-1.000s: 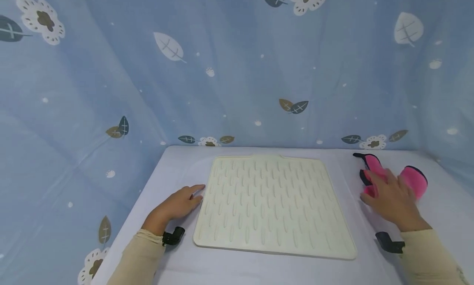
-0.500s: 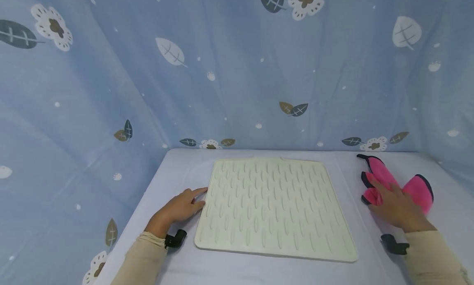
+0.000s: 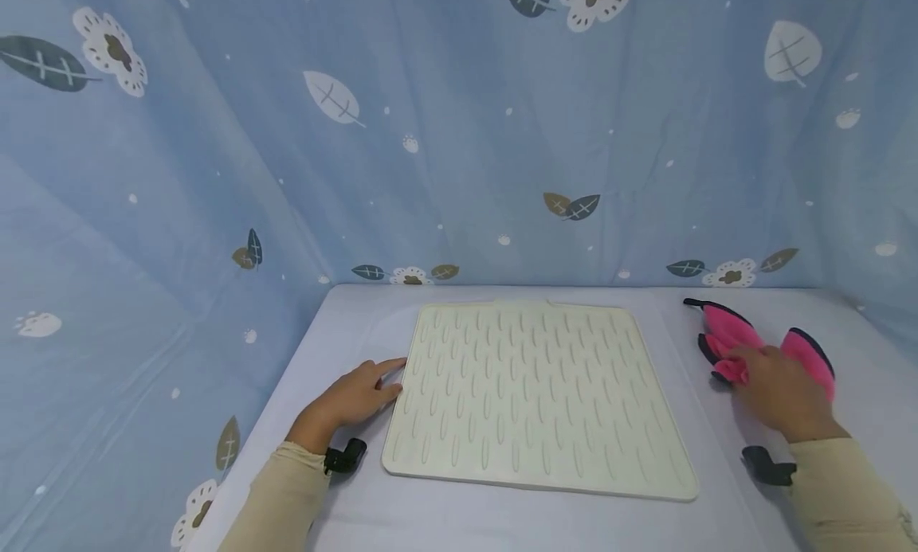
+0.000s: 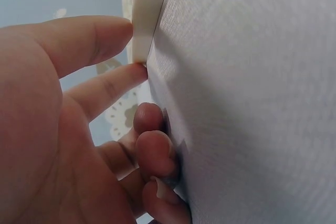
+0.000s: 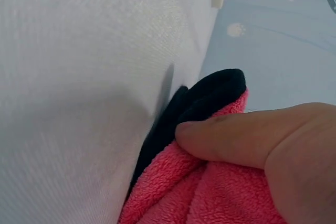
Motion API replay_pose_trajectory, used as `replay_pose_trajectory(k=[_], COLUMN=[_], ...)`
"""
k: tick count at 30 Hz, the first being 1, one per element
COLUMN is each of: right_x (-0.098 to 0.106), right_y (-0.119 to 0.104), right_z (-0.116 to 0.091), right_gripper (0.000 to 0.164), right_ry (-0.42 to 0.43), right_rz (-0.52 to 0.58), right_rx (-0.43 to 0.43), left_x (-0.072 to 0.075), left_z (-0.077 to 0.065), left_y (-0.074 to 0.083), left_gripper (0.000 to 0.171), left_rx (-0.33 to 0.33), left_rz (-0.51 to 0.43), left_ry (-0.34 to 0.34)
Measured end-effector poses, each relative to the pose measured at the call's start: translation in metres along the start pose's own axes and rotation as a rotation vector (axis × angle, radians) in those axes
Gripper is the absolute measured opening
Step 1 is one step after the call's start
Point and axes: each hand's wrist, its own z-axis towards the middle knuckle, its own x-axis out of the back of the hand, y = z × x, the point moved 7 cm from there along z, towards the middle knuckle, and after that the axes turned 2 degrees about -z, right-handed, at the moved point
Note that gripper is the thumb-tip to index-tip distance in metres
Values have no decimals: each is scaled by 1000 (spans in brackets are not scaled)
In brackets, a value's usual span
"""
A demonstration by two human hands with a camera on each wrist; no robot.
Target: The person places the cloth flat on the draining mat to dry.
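Observation:
A cream drying mat point(image 3: 538, 401) with raised oval ridges lies flat in the middle of the table. My left hand point(image 3: 353, 397) rests at its left side; in the left wrist view, the thumb and index fingertip touch the mat's edge point(image 4: 144, 19) while the other fingers bend loosely against the white tablecloth. On the right, my right hand point(image 3: 782, 393) grips a bunched pink plush cloth point(image 3: 727, 325) with black trim and a black loop at its far corner. The right wrist view has the thumb pressed onto the cloth's folds point(image 5: 210, 192); the other fingers are hidden.
A white tablecloth point(image 3: 495, 524) covers the table. Behind it and along the left hangs a blue curtain point(image 3: 459, 162) printed with leaves and flowers. Black wrist cameras point(image 3: 346, 456) sit below both hands.
My right hand has closed on the pink cloth, gathering it into tighter folds. My left hand stays by the mat's left edge, and the mat lies where it was.

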Motion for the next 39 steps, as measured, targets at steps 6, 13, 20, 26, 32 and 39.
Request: replay_pose_trajectory(k=[6, 13, 20, 26, 32, 39], right_x=[8, 19, 28, 40, 50, 61], right_y=[-8, -28, -50, -71, -90, -112], right_z=[-2, -6, -14, -24, -31, -43], right_gripper=[39, 43, 50, 49, 51, 51], right_ry=[5, 196, 305, 366, 410, 485], right_rz=[4, 35, 91, 125, 132, 160], right_rx=[-1, 55, 77, 139, 183, 272], left_x=[1, 3, 3, 0, 2, 3], left_z=[0, 0, 0, 1, 0, 0], left_y=[1, -1, 0, -1, 1, 2], left_gripper=[52, 52, 52, 52, 52, 52], left_rx=[2, 11, 20, 19, 21, 16], left_rz=[-3, 19, 18, 23, 26, 25], left_ry=[-7, 1, 2, 3, 8, 14])
